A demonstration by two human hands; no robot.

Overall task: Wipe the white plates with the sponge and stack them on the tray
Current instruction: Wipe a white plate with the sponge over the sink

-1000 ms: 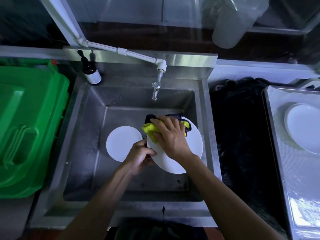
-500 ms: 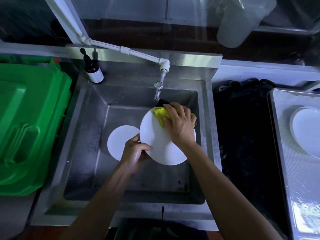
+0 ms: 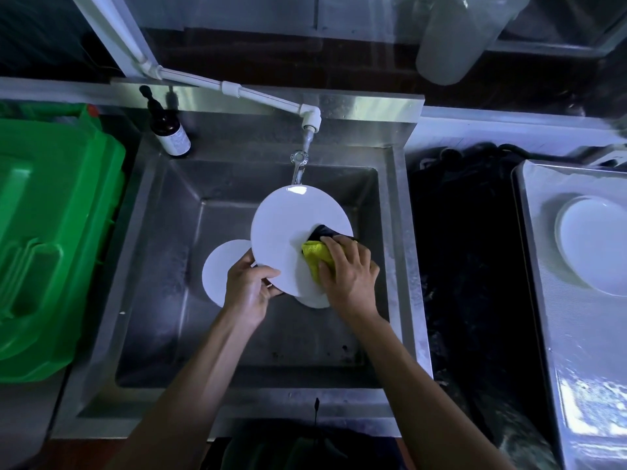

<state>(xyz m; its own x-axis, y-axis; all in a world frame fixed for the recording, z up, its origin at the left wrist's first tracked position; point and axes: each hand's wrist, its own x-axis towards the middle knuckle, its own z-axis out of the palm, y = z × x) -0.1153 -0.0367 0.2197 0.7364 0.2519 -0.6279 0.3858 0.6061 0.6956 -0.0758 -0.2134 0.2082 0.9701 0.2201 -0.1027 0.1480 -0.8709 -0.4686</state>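
Here we hold a white plate [image 3: 291, 232] tilted up over the steel sink [image 3: 403, 252], its far rim just below the tap [image 3: 298, 167]. Our left hand [image 3: 249, 288] pinches the plate's near-left edge, thumb lying on the face and fingers curled behind. Our right hand [image 3: 349, 271] presses the yellow-and-black sponge [image 3: 317, 254] against the plate's lower right edge, fingers curled over it.

A second white plate [image 3: 220, 269] lies flat on the sink floor, partly under the held plate and our left hand. A sliver of another plate [image 3: 312, 300] shows below the held plate's near edge, between our hands. The right hand sits close to the sink's right wall; the near half of the basin lies open below our wrists.

The tray [image 3: 556, 334] stands well apart to the right, across a dark gap, with one plate on the tray [image 3: 597, 242] near its far end. A green bin [image 3: 51, 232] borders the sink's left side, and a brown bottle [image 3: 169, 134] stands at the back left corner.
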